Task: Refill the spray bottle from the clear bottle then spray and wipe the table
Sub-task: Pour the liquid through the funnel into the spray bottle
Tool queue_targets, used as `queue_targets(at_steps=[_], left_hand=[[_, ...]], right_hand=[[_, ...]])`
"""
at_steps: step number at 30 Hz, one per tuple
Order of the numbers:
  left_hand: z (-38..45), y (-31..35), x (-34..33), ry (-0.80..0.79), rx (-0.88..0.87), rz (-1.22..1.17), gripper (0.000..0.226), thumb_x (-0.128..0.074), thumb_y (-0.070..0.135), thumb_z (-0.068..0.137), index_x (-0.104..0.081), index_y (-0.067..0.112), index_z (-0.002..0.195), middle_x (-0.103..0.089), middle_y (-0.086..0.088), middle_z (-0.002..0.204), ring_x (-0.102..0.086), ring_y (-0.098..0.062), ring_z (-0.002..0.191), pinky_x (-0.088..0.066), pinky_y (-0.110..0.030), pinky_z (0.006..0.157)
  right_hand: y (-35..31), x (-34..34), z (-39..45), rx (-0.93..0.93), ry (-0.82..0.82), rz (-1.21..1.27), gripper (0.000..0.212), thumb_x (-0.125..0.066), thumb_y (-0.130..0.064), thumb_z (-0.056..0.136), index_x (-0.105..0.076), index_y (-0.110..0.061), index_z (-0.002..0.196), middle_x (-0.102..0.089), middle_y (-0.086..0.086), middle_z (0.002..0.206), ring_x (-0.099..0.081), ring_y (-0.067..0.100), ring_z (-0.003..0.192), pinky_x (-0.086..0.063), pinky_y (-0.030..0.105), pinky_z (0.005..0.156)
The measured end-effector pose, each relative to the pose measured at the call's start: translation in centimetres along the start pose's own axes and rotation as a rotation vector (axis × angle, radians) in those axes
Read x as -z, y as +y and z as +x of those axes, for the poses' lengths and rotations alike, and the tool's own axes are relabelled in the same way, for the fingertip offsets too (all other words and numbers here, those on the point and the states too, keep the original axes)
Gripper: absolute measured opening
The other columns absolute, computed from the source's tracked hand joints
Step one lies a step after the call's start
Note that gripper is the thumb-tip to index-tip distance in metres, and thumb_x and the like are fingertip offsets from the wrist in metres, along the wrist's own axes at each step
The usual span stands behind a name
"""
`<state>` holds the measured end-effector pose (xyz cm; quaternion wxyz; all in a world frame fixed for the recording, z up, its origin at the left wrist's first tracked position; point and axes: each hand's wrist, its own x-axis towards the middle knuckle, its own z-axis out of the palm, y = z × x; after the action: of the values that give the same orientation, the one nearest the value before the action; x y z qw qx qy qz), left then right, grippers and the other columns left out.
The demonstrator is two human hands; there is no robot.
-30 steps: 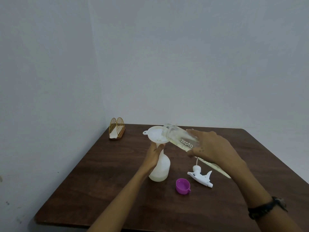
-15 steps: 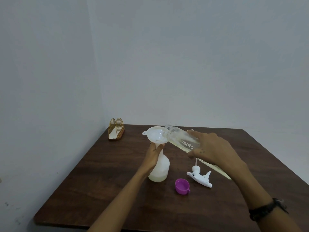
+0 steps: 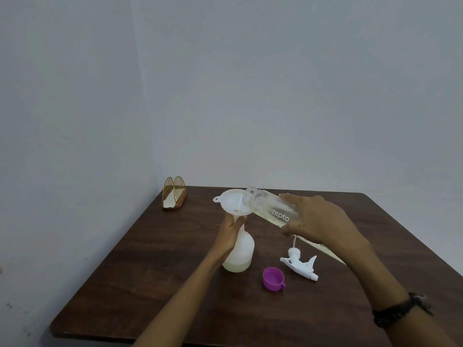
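A white translucent spray bottle (image 3: 242, 255) stands uncapped on the dark wooden table (image 3: 155, 271), with pale liquid in its bottom. A white funnel (image 3: 231, 201) sits in its neck. My left hand (image 3: 229, 232) grips the neck just below the funnel. My right hand (image 3: 318, 221) holds the clear bottle (image 3: 271, 207) tilted almost flat, its mouth over the funnel's rim. The white spray trigger head (image 3: 299, 265) lies on the table to the right of the spray bottle. A pale cloth (image 3: 325, 250) shows partly under my right forearm.
A purple cap (image 3: 273, 278) lies open side up in front of the trigger head. A golden wire napkin holder (image 3: 174, 195) stands at the far left corner, close to the wall. A dark watch is on my right wrist.
The view has shifted only slightly. Both hands keep the same hold, and the clear bottle stays tilted over the funnel.
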<state>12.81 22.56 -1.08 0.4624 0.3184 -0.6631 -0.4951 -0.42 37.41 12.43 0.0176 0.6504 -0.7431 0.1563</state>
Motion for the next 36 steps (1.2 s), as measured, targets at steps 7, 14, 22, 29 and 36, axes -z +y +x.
queue_targets(at_steps=[7, 14, 22, 29, 36], left_hand=[[-0.02, 0.04, -0.02, 0.003, 0.006, -0.015, 0.026, -0.043, 0.02, 0.098, -0.044, 0.025, 0.124, -0.051, 0.004, 0.125, -0.048, -0.004, 0.112, -0.038, -0.014, 0.086], [-0.03, 0.15, -0.05, 0.004, -0.001, -0.012, 0.037, -0.043, 0.021, 0.098, -0.039, 0.018, 0.134, -0.048, 0.002, 0.132, -0.043, -0.01, 0.123, -0.033, -0.022, 0.095], [0.01, -0.01, -0.01, 0.015, 0.014, -0.004, 0.037, -0.043, 0.021, 0.098, -0.041, 0.016, 0.134, -0.048, -0.001, 0.133, -0.044, -0.013, 0.124, -0.033, -0.025, 0.097], [0.04, -0.06, -0.03, 0.015, 0.026, 0.011, 0.038, -0.042, 0.022, 0.098, -0.042, 0.015, 0.135, -0.048, -0.001, 0.134, -0.044, -0.013, 0.123, -0.033, -0.025, 0.096], [0.06, -0.09, -0.02, 0.009, 0.024, 0.008, 0.04, -0.043, 0.025, 0.098, -0.039, 0.018, 0.137, -0.045, 0.0, 0.137, -0.041, -0.012, 0.126, -0.032, -0.026, 0.101]], right_hand=[[-0.07, -0.01, -0.08, 0.002, 0.002, -0.015, 0.064, -0.065, -0.04, 0.077, -0.039, -0.038, 0.135, -0.06, 0.001, 0.118, -0.055, 0.022, 0.11, -0.04, 0.029, 0.075], [-0.11, 0.05, -0.28, -0.007, 0.009, 0.004, 0.053, -0.064, -0.037, 0.076, -0.048, -0.033, 0.127, -0.063, 0.001, 0.106, -0.056, 0.021, 0.097, -0.04, 0.028, 0.069], [-0.4, 0.31, -0.25, 0.003, 0.004, -0.029, 0.057, -0.065, -0.038, 0.077, -0.046, -0.03, 0.13, -0.062, 0.001, 0.113, -0.056, 0.021, 0.106, -0.044, 0.03, 0.076], [-0.56, 0.36, -0.33, -0.008, -0.001, -0.034, 0.057, -0.065, -0.038, 0.076, -0.046, -0.031, 0.13, -0.062, 0.002, 0.111, -0.057, 0.022, 0.104, -0.042, 0.029, 0.074], [-0.8, 0.5, -0.39, -0.011, 0.0, -0.032, 0.053, -0.064, -0.036, 0.077, -0.049, -0.029, 0.127, -0.062, 0.002, 0.112, -0.055, 0.021, 0.105, -0.043, 0.029, 0.075]])
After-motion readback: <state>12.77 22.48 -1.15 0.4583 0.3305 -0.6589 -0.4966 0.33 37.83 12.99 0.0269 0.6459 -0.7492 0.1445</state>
